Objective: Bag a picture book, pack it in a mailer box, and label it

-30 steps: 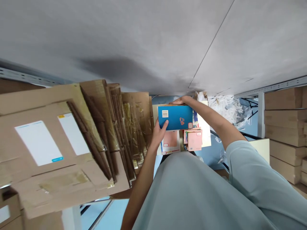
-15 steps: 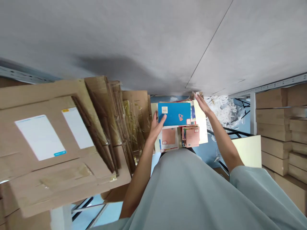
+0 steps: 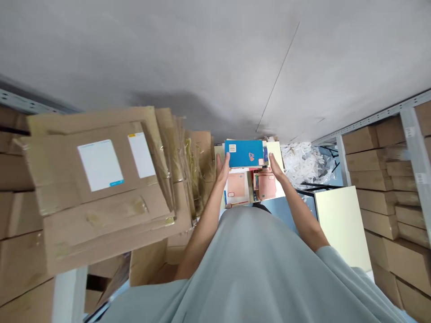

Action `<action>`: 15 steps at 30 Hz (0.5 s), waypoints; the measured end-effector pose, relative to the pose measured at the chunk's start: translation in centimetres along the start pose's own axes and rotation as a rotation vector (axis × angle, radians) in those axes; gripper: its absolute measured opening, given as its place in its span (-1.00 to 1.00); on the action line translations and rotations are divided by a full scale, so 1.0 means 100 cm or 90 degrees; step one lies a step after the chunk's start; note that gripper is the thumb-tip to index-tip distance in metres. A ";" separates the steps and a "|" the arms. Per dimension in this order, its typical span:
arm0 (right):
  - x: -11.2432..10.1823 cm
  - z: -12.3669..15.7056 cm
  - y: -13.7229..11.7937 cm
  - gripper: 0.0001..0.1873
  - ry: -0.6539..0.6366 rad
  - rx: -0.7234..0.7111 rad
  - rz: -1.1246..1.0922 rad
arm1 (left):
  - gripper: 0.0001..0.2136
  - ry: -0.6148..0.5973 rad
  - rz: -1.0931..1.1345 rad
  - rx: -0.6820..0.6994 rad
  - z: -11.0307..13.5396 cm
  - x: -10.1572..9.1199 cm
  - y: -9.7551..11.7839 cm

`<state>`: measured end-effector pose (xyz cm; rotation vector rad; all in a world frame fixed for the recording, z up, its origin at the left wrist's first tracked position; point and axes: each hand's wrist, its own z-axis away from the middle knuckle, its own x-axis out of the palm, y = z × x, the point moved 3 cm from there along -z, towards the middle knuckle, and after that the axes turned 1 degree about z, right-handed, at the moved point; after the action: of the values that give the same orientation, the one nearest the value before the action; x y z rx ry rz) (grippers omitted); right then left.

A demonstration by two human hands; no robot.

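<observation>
A blue book (image 3: 243,153) with a barcode label and a small pink emblem lies on top of a stack of books on the cream tabletop (image 3: 276,150). My left hand (image 3: 222,169) is at the stack's left edge, its thumb touching the book's side and its fingers apart. On the right, my right hand (image 3: 276,168) is open with stretched fingers, beside the stack's right edge; whether it touches is unclear. Nearer to me lie a pink-covered book (image 3: 236,185) on a white sheet or book and a small pile of pink books (image 3: 267,186).
Flattened cardboard boxes (image 3: 111,179) lean in a thick row to the left. White paper scraps (image 3: 301,163) fill a clear bag beyond the table at the right. A cream board (image 3: 341,229) and shelves of cardboard boxes (image 3: 373,193) stand on the right. A grey wall (image 3: 215,58) is ahead.
My left thumb has moved off the blue book's top to its left edge. My right hand has come down and inward to the stack's right side. The camera view has shifted.
</observation>
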<state>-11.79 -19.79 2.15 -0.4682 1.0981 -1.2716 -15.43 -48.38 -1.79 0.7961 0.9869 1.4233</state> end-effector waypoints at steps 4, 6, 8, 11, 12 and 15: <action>-0.015 0.058 -0.009 0.14 0.089 -0.056 -0.027 | -0.22 0.099 0.044 0.063 0.074 -0.011 0.027; -0.014 0.093 -0.008 0.07 0.091 -0.111 -0.041 | -0.41 0.080 0.052 0.153 0.125 -0.016 0.032; -0.008 0.128 -0.002 -0.04 0.069 -0.176 -0.046 | -0.57 0.059 0.047 0.207 0.182 -0.020 0.026; 0.005 0.180 0.015 -0.30 -0.006 -0.229 -0.066 | -0.67 0.068 0.041 0.164 0.266 -0.027 -0.003; 0.009 0.196 0.021 -0.38 -0.035 -0.227 -0.072 | -0.67 0.076 0.043 0.132 0.291 -0.030 -0.015; 0.015 0.238 0.037 -0.51 -0.093 -0.194 -0.072 | -0.62 0.113 0.048 0.035 0.349 -0.040 -0.045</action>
<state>10.18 -26.58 9.31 -0.8486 1.1583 -1.1509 18.41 -48.34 8.79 0.7633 1.1457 1.5572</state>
